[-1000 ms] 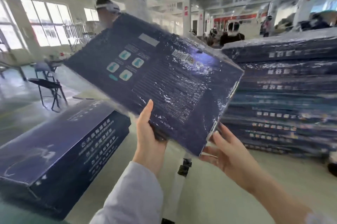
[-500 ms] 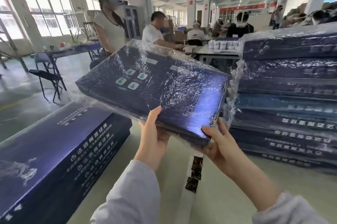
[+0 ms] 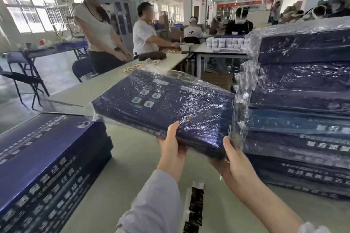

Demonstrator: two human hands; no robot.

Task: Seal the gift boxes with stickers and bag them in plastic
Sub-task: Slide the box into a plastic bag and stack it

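Note:
A flat dark-blue gift box in a clear plastic bag (image 3: 166, 105) is held above the table, nearly level, its far end tilted slightly up. My left hand (image 3: 171, 146) grips its near edge, thumb on top and fingers underneath. My right hand (image 3: 233, 164) holds the near right corner the same way. A strip of dark stickers on white backing (image 3: 195, 208) lies on the table below my hands. A tall stack of bagged boxes (image 3: 299, 111) stands just right of the held box. Unbagged blue boxes (image 3: 47, 166) are stacked at the left.
The pale table (image 3: 132, 166) runs away from me toward two people standing at its far left side. More workers sit at tables behind. Folding chairs (image 3: 24, 79) stand on the floor at left. Small wrapped items are scattered on the far table.
The bagged box has come down from steeply tilted to almost flat and moved right, toward the stack of bagged boxes. Both hands kept their grip on its near edge.

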